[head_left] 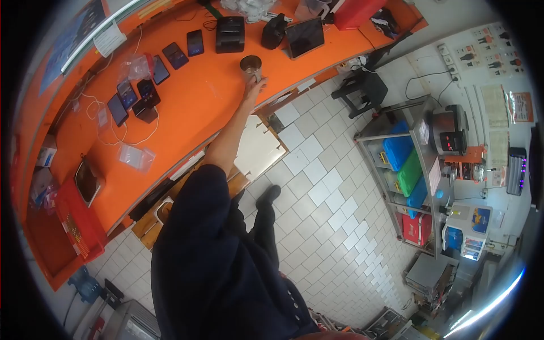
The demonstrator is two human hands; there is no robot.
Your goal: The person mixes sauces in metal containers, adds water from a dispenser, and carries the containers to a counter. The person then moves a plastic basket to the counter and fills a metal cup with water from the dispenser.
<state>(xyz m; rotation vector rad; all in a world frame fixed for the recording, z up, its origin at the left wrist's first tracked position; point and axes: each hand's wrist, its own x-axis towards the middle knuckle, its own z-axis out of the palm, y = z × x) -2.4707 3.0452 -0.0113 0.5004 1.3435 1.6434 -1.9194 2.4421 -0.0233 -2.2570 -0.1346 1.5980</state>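
My left hand [255, 86] reaches out over the front edge of the orange counter [198, 107], with its fingers closed at the near side of a metal cup [250, 64]. The cup is upright, and its open top faces me. Inside it I see a brownish tone, but I cannot make out any contents. My bare forearm comes out of a dark sleeve. My right hand does not show in this view.
Several phones [175, 55], a black device [230, 34], a tablet [305, 38], cables and plastic bags [136, 157] lie on the counter. A black stool [361, 90] stands beyond its front edge. At right is a metal rack [386, 136] with coloured boxes. My feet are on pale tiles.
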